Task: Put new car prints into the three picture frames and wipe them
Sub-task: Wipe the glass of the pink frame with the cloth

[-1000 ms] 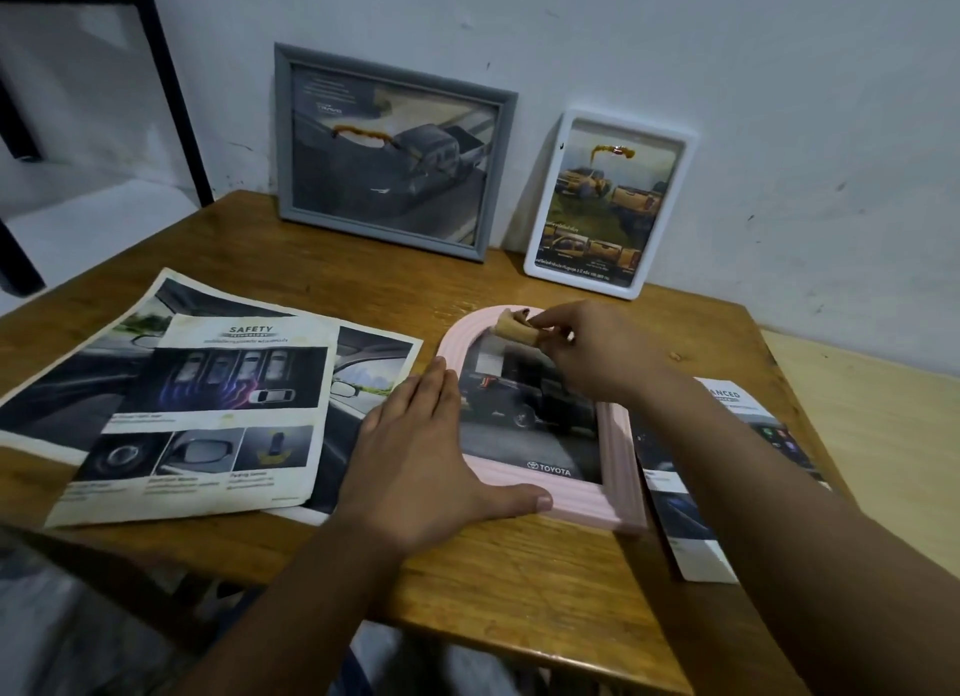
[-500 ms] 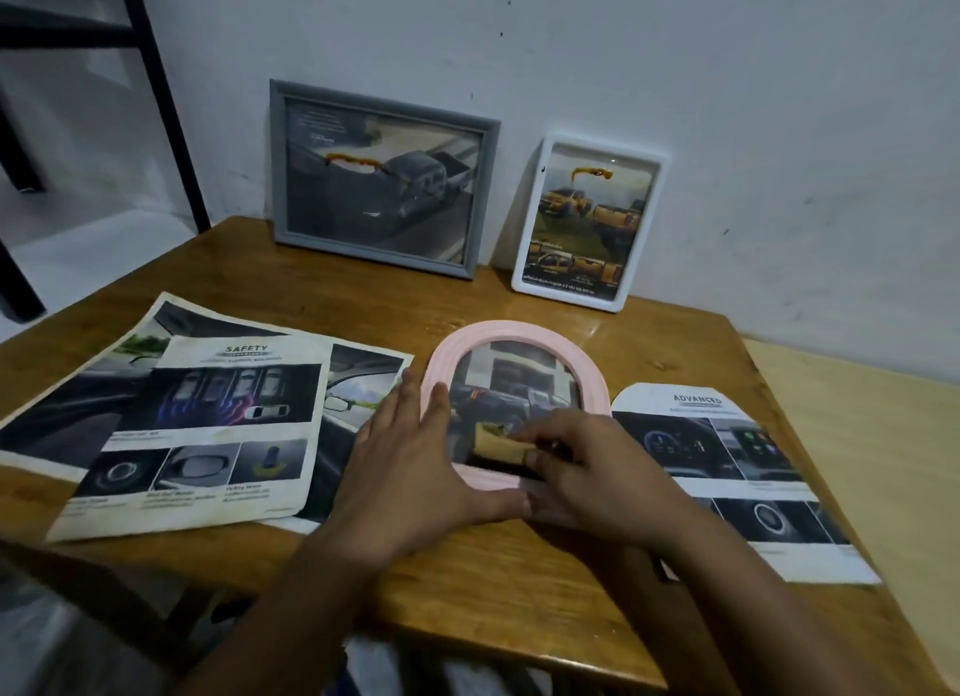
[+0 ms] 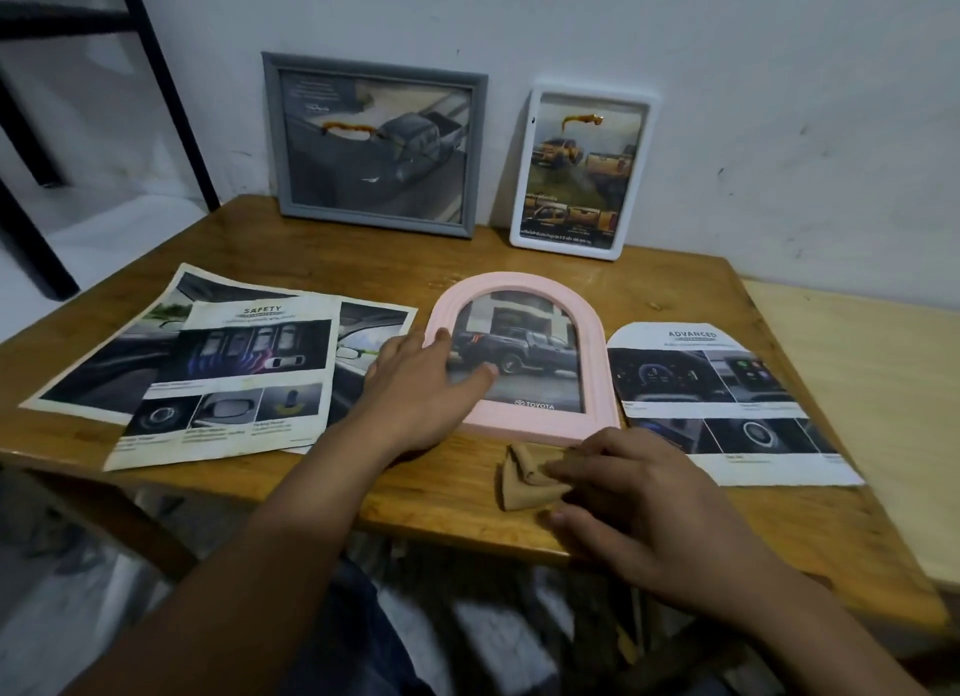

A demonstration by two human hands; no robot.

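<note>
Pink plastic is framing an arched picture frame [image 3: 597, 378] that is lying flat on the wooden desk [image 3: 447, 498], near its front edge, with a dark pickup print [image 3: 524, 357] and a Toyota logo showing behind the glass. The left hand [image 3: 415, 388] is resting on the frame's left side with straight, relaxed fingers, its grip wide and holding nothing; the thumb is lying on the glass and the fingertips are reaching the left rim. The right hand [image 3: 639, 503] is sitting on the desk just in front of the frame, its fingers curling round a small tan cloth [image 3: 522, 479], so its grip is holding the cloth against the wood.

Two more frames are leaning against the white wall [image 3: 779, 97] at the back of the desk: a grey frame [image 3: 272, 139] with a dark truck print, and a white frame [image 3: 522, 175] beside it with yellow trucks. A safety brochure [image 3: 228, 383] is lying over a larger car sheet [image 3: 104, 362] left of the pink frame. Another cut sheet [image 3: 727, 399], with an arched top, is lying to its right.
</note>
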